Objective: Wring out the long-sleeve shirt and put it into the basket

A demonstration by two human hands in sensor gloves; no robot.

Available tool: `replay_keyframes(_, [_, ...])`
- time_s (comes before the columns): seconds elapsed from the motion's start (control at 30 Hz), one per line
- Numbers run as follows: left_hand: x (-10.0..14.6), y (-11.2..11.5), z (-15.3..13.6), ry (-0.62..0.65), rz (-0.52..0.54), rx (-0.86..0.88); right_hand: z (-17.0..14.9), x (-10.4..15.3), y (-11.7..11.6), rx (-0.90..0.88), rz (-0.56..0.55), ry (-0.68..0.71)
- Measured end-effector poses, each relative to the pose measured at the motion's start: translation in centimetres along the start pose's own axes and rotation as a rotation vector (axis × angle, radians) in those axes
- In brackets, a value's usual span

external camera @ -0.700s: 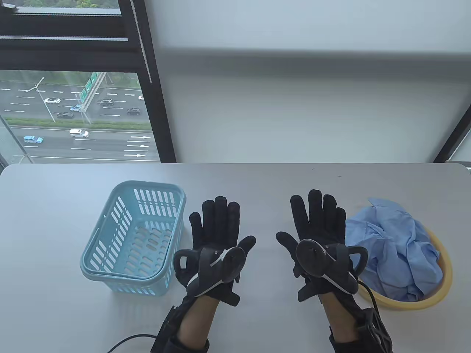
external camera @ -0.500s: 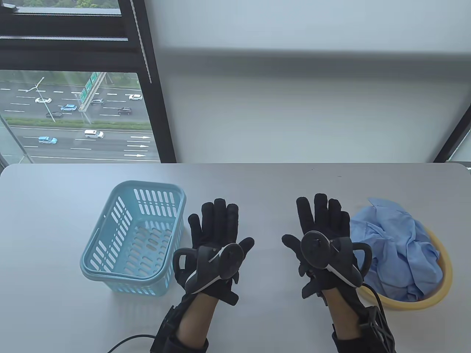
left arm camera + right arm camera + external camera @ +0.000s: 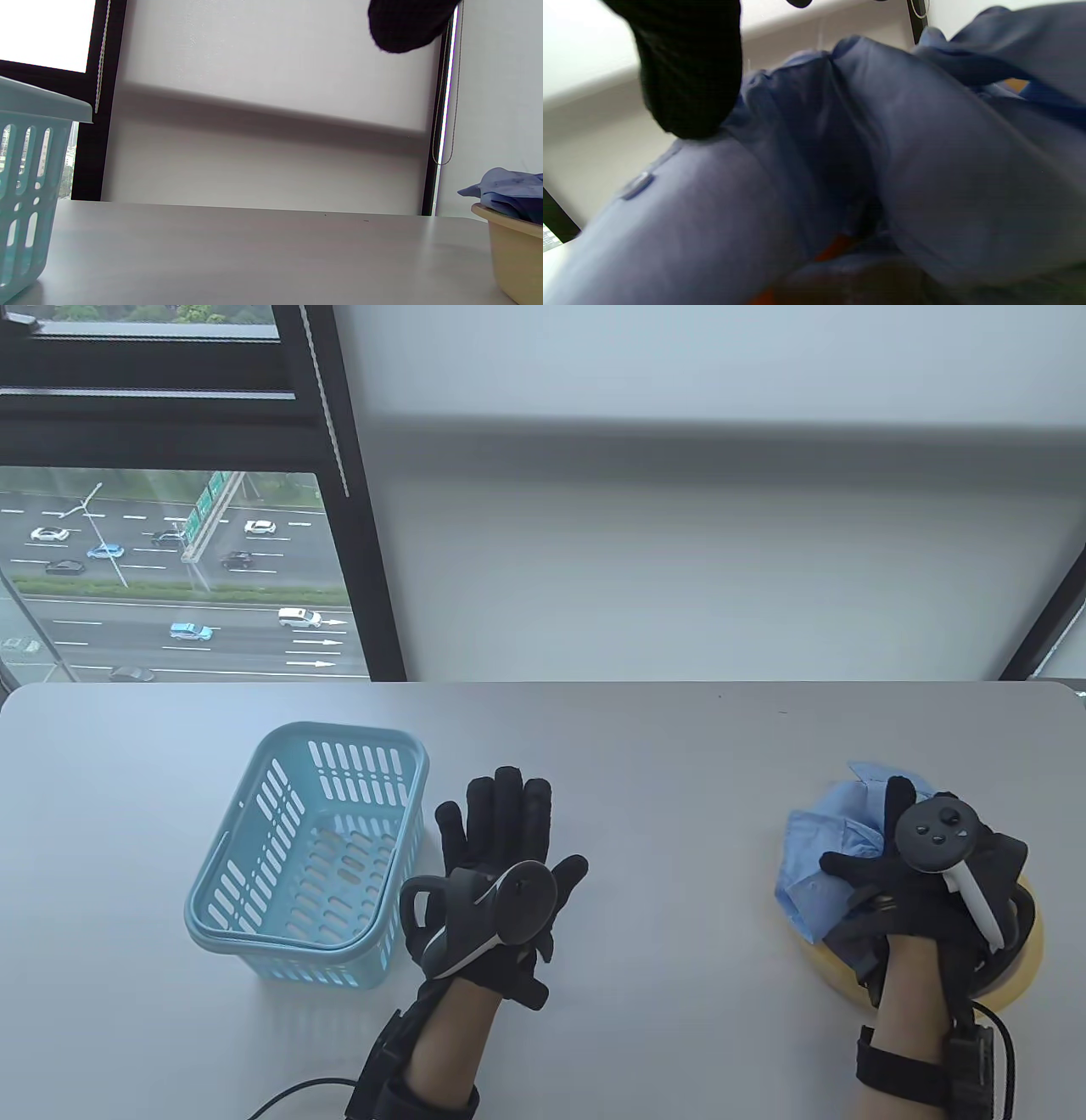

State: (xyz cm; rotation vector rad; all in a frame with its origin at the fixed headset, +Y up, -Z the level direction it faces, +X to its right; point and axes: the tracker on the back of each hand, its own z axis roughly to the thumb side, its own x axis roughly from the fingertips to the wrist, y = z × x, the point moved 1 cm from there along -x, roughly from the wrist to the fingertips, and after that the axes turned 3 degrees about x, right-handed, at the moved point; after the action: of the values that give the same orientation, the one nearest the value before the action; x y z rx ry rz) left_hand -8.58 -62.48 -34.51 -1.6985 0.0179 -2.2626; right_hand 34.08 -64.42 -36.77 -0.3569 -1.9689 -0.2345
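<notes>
Since the earlier frame the right hand [image 3: 912, 869] has swung from mid-worktop onto the shirt [image 3: 827, 848], fingers spread over it; whether it grips, I cannot tell. The left hand [image 3: 501, 861] lies flat, empty. The shirt sits in the yellow basin [image 3: 1022, 959] at four o'clock. The basket [image 3: 339, 738] at eight o'clock is empty; wringing hasn't begun.

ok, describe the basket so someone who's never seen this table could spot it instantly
Start at the grey table below the window. On its left side, just left of the flat left hand, stands the basket. It is pale blue, rectangular and slotted on every wall with nothing inside, unlike the round yellow basin on the right, which holds the blue shirt.
</notes>
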Motion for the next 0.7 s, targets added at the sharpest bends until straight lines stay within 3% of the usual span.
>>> replay_keyframes(0.23, [0.1, -0.2, -0.2, -0.002, 0.000, 0.023, -2.7, -2.6, -3.1, 0.024, 0.178, -0.116])
replay_keyframes(0.37, [0.1, -0.3, -0.4, -0.006, -0.005, 0.032, -2.9, -2.6, -2.6, 0.072, 0.110, -0.168])
replay_keyframes(0.5, [0.0, -0.2, -0.4, -0.004, -0.007, 0.036, -3.3, -2.7, -2.4, 0.019, 0.111, -0.167])
replay_keyframes(0.7, [0.0, -0.2, -0.7, -0.009, -0.007, 0.047, -4.0, -1.7, -0.5, -0.214, -0.025, -0.043])
